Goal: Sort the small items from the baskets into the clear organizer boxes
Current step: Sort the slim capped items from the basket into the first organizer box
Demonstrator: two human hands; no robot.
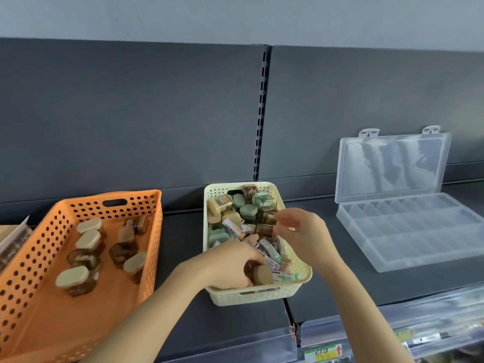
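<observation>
A cream basket [262,294] in the middle of the shelf is full of small jars and tubes. My left hand [230,265] is down in its near end, fingers curled round a brown jar with a tan lid [262,275]. Over the basket's right side, my right hand [301,231] pinches a small brown clear jar [265,229]. An orange basket [34,297] at the left holds several brown jars with cream lids. At the right stands a clear organizer box [408,231] with its lid up and its compartments bare.
A dark shelf [183,258] carries everything, with a dark back panel and a slotted upright [262,113] behind. A cardboard box corner [13,237] shows at the far left. Price-tag rails [392,334] run along the shelf's front edge.
</observation>
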